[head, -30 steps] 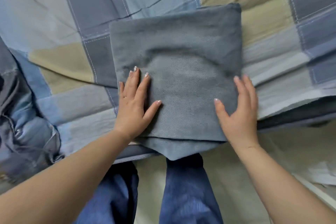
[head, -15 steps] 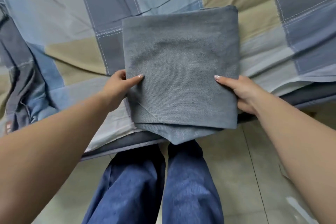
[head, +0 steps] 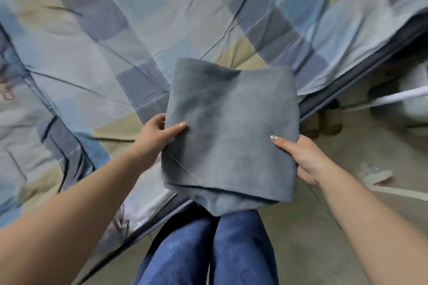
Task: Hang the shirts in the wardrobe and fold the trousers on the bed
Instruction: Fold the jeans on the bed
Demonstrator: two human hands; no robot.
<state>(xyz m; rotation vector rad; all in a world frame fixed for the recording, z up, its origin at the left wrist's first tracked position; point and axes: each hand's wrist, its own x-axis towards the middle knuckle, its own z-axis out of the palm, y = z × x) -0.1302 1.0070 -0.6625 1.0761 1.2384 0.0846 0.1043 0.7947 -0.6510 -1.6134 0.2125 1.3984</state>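
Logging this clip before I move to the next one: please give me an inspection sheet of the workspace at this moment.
Surface: bed with patchwork quilt, creased.
Job's things: folded grey trousers, held over the bed's edge; no shirts seen.
Clutter: crumpled dark clothing at the quilt's left edge, blurred.
Hands: left hand and right hand each grip a side of the trousers, thumbs on top.
Cables: nothing seen.
Surroundings: floor at right; blurred white object; wearer's blue jeans below.

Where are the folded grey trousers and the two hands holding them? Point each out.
folded grey trousers [head: 234,136], head view, middle of the top folded face.
left hand [head: 159,131], head view, back of the hand at the trousers' left edge.
right hand [head: 303,157], head view, back of the hand at the right edge.
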